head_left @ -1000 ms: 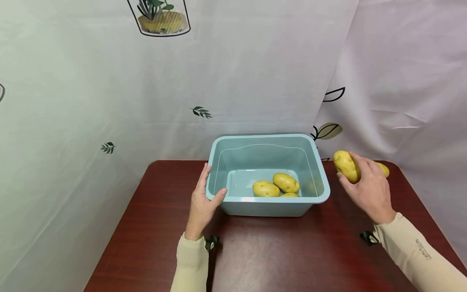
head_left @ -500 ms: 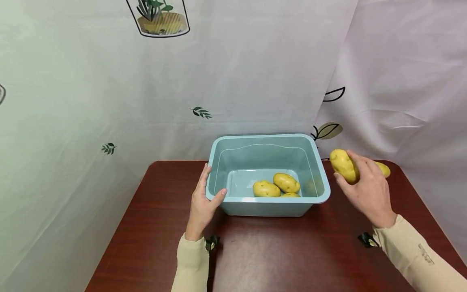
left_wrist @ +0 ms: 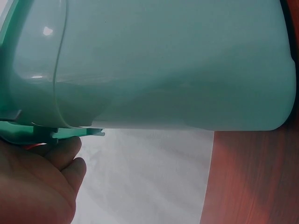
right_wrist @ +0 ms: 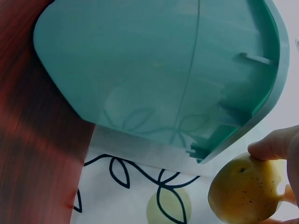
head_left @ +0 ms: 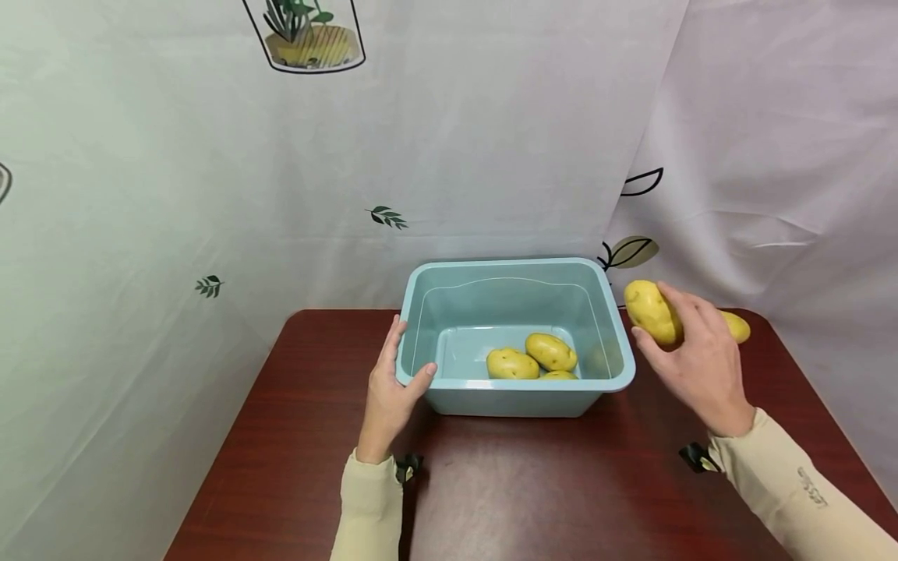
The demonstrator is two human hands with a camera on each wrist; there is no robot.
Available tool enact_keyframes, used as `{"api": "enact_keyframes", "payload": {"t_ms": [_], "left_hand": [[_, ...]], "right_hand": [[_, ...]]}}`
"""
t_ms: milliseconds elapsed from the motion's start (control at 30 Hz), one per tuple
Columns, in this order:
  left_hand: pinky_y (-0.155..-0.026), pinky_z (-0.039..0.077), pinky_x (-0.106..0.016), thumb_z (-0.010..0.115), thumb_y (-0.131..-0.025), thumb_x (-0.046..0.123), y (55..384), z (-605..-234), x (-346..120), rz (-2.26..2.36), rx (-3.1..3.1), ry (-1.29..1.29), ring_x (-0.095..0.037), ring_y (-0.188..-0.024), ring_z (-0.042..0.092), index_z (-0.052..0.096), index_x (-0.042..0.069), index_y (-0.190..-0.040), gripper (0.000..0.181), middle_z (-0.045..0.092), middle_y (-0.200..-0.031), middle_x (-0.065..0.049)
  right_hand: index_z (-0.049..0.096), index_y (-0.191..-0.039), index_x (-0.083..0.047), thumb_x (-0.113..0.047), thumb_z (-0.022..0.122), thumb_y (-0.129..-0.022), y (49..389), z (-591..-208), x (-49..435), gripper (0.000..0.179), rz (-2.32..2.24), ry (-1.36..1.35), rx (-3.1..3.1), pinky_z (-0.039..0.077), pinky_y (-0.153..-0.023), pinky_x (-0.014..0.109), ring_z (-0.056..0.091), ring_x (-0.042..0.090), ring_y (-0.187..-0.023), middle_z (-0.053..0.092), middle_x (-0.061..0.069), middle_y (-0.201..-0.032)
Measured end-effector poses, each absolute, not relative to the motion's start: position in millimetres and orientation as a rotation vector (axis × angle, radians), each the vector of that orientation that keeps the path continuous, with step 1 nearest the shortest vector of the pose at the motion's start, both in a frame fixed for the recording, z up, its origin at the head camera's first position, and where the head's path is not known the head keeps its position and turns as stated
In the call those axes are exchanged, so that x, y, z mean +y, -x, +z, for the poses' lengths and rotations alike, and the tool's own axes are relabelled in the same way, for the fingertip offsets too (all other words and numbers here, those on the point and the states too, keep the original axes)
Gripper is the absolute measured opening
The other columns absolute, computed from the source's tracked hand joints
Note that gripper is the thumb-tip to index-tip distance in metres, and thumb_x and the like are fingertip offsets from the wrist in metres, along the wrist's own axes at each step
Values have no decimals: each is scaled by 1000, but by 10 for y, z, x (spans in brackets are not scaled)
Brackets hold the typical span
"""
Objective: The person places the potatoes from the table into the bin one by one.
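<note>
A light blue plastic tub (head_left: 515, 385) stands at the table's far side. Two potatoes (head_left: 512, 363) show fully inside it, and a third (head_left: 558, 375) is partly hidden by the front rim. My left hand (head_left: 389, 397) holds the tub's front left corner, thumb over the rim and fingers along the outer wall; the left wrist view shows fingertips (left_wrist: 70, 151) under the rim. Right of the tub, my right hand (head_left: 704, 370) grips a yellow potato (head_left: 652, 312) between thumb and fingers. In the right wrist view this potato (right_wrist: 245, 189) appears beside the tub's end wall (right_wrist: 126, 70).
Another potato (head_left: 736, 327) lies at the table's far right corner, partly behind my right hand. The dark red wooden table (head_left: 533, 499) ends against a pale patterned curtain (head_left: 491, 140).
My right hand has moved a little left and up with the potato, closer to the tub's right rim. The left hand and the tub have stayed where they were.
</note>
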State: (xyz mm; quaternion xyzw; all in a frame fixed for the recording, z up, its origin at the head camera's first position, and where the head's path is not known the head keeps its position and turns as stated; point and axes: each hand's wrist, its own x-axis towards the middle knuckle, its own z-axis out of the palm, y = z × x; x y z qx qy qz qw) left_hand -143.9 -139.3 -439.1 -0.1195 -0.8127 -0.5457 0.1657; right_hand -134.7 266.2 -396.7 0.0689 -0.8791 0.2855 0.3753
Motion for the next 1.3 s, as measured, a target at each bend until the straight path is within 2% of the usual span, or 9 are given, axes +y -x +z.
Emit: {"api": "enact_keyframes", "payload": {"t_ms": [167,400,667,767,900,1000,1300], "left_hand": [[-116,27,-51,77,-90,24,1448,-4428,-1412,-1545,-2311,356,-17,-149,28,39,15,-155,77,28,-163,8],[-115,27,-53,76,-90,27,1436,-4422,-1412,-1546,-2307,357,-16,-149,28,38,14,-156,77,28,-163,9],[-116,26,-52,77,-90,23,1440,-4429,-1412,-1557,-2306,358,-18,-149,27,38,14,-155,76,28,-163,6],[-116,26,-51,76,-90,17,1387,-4318,-1377,-1573,-2316,339,-21,-149,27,37,7,-155,76,28,-163,1],[-116,26,-52,75,-91,20,1385,-4317,-1381,-1568,-2320,338,-19,-149,27,36,8,-155,76,27,-163,3],[-116,26,-52,75,-92,28,1437,-4427,-1416,-1557,-2314,353,-13,-149,26,37,15,-156,76,27,-162,10],[-116,26,-52,75,-92,29,1442,-4417,-1408,-1565,-2314,353,-14,-149,26,37,15,-156,76,28,-163,10]], "right_hand": [[62,-137,-8,-11,82,-74,1330,-3925,2618,67,729,-186,-2245,43,-78,57,56,42,-105,61,25,-121],[61,-138,-8,-9,83,-73,1317,-3839,2536,68,740,-231,-2242,42,-84,56,55,41,-109,61,24,-123],[61,-138,-8,-9,84,-72,1300,-3756,2432,69,757,-269,-2237,42,-86,55,55,40,-110,61,22,-124],[61,-139,-9,-9,85,-72,1286,-3726,2399,71,765,-275,-2242,42,-87,55,55,40,-111,61,22,-125],[61,-139,-10,-9,85,-73,1274,-3694,2358,71,773,-285,-2242,43,-88,54,56,39,-112,62,21,-125],[61,-139,-11,-10,84,-73,1268,-3681,2328,70,775,-300,-2233,43,-89,52,56,38,-112,63,19,-125],[61,-140,-11,-11,85,-73,1271,-3680,2230,71,776,-356,-2238,43,-93,47,56,36,-115,63,17,-126]]}}
